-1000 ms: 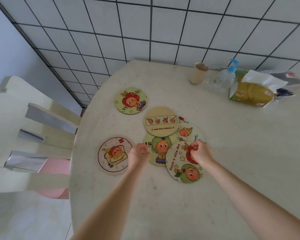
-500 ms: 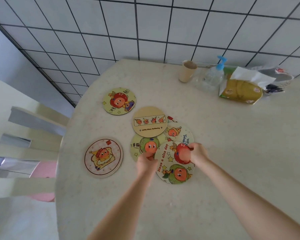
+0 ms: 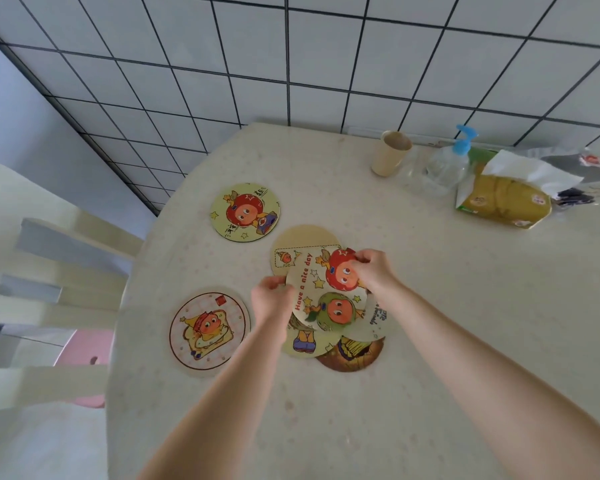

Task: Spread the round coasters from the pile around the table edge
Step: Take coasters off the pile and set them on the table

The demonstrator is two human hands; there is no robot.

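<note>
Both hands now lift the "Have a nice day" coaster (image 3: pixel 321 294) off the pile (image 3: pixel 340 327), where it lay flat a moment ago. Left hand (image 3: pixel 272 299) fingers pinch its left rim; right hand (image 3: pixel 373 270) fingers clamp its far edge. Two coasters (image 3: pixel 208 330) already sit farther along the desk's (image 3: pixel 326 427) left edge.

Matt, pale, finely speckled table top (image 3: pixel 326 427), smooth, like laminate or stone. Flat printed coasters (image 3: pixel 245 212), card or thin board by the look, with a slight satin sheen; one plain tan face (image 3: pixel 305 237), like kraft paper. Glossy white ceramic wall tiles (image 3: pixel 319 50) with dark grout. Clear plastic pump bottle (image 3: pixel 447 164), blue plastic nozzle. Matt beige cup (image 3: pixel 391 153). Shiny yellow plastic tissue pack (image 3: pixel 503 202), soft white paper tissue. Smooth cream-painted chair (image 3: pixel 49 306).
</note>
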